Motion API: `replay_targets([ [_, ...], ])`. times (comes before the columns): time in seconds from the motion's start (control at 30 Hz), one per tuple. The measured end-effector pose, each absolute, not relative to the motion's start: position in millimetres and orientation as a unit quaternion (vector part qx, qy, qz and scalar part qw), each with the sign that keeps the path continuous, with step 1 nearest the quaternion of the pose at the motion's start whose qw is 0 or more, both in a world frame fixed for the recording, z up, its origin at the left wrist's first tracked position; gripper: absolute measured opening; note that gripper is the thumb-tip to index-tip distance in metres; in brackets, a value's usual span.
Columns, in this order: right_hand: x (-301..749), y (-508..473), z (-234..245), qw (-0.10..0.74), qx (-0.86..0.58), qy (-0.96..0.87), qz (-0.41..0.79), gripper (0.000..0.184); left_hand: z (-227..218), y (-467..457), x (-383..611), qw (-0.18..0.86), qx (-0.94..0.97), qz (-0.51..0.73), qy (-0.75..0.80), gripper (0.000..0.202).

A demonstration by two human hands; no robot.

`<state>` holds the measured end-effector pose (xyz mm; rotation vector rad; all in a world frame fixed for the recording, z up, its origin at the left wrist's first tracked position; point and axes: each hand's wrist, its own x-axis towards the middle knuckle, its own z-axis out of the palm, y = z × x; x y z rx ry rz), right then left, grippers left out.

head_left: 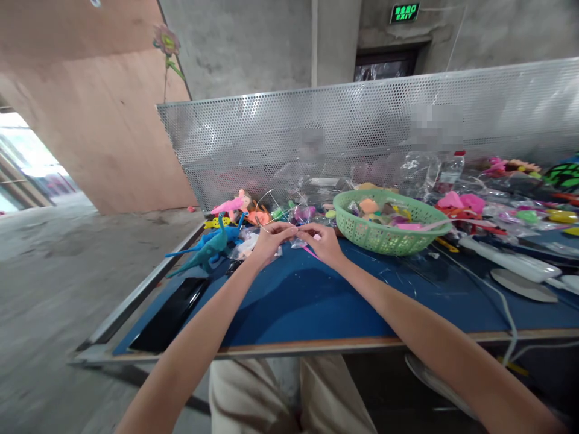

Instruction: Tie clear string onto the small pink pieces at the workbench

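My left hand (274, 236) and my right hand (322, 241) meet above the blue table, fingertips pinched together. What they hold between them is too small to make out. A thin pale strand (262, 224) curves up beside my left hand. Below the fingers hang or lie a bit of clear plastic (298, 243) and a narrow pink strip (311, 253); I cannot tell whether either is held. Left of my left hand stand a teal toy dinosaur (212, 248) and a blue one (233, 232). Behind it is a pink toy dinosaur (231, 205).
A green plastic basket (384, 240) of small coloured pieces stands right of my hands. Further right lie a white-handled tool (511, 258), a cable (502, 298) and bagged toys. A black glossy sheet (169, 316) lies front left. A perforated metal panel (362, 123) borders the back.
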<state>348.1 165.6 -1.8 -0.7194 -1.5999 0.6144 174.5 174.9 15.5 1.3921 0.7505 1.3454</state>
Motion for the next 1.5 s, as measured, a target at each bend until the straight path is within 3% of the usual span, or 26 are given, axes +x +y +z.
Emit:
replay_targets([
  [0.13,351,161,5,0.598,-0.32,-0.699,0.225,0.021,18,176,172,0.5,0.587,0.554,0.315,0.033],
  [0.33,370,167,15,0.575,-0.338,-0.736,0.112,0.018,24,189,152,0.466,0.554,0.627,0.288,0.056],
  [0.73,387,177,16,0.464,-0.317,-0.827,0.0,0.016,22,189,147,0.443,0.603,0.589,0.303,0.056],
  [1.27,388,187,14,0.465,-0.322,-0.822,0.07,0.013,23,193,143,0.46,0.586,0.587,0.318,0.06],
  [1.5,403,196,17,0.425,-0.36,-0.81,0.182,0.018,18,199,132,0.491,0.618,0.518,0.329,0.063],
])
